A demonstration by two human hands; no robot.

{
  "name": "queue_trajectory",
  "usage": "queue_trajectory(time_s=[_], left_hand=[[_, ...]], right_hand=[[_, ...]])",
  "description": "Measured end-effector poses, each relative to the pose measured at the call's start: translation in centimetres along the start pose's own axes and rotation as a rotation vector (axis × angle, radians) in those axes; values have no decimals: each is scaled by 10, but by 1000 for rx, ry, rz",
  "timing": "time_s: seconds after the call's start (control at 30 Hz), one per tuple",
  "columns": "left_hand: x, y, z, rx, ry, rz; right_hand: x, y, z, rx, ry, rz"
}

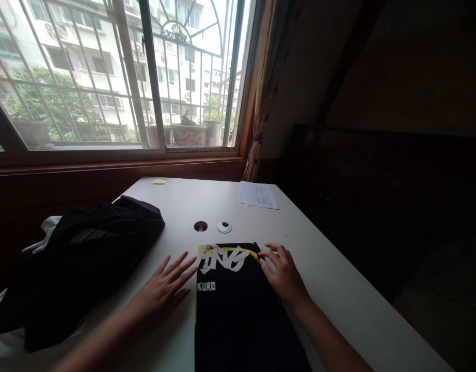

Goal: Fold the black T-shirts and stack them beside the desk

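Note:
A black garment (246, 315) with white lettering and yellow trim lies folded into a long flat strip on the white table, running toward me past the lower picture edge. At its upper left side rests my left hand (171, 281), fingers stretched out and spread, the tips close to the fabric's edge. My right hand (283, 271) is at the upper right corner, its fingers bent and apart, with thumb and fingertips at the cloth's edge. Neither hand appears to grip the fabric.
A heap of black and white clothing (79, 253) covers the table's left side. Behind the garment are a round hole (200, 226) and a white ring-shaped cap (224, 227). Printed papers (258, 195) and a yellow sticky note (159, 181) lie at the far edge, below a barred window (184, 77).

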State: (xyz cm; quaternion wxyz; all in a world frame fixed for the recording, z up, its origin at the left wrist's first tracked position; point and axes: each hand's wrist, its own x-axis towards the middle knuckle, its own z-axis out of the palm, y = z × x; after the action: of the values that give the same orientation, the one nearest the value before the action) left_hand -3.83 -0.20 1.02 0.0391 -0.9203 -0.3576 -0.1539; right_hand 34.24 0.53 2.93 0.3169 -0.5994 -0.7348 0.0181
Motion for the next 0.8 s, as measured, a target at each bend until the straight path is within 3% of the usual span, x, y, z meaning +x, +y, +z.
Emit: queue_trajectory(time_s=[0.07,0.2,0.3,0.63,0.8], left_hand=[[4,11,-5,-38,-26,73],[8,28,-9,-163,-107,224],[6,31,-9,-227,-138,268],[5,28,-15,-236,-173,281],[10,47,-39,-378,-243,318]], right_hand=[[-2,-6,-2,-7,-44,-66],[-3,-21,0,9,-384,-200],[-1,-23,4,-8,-558,-192],[1,-2,5,-79,-564,31],[2,4,8,-68,-537,21]])
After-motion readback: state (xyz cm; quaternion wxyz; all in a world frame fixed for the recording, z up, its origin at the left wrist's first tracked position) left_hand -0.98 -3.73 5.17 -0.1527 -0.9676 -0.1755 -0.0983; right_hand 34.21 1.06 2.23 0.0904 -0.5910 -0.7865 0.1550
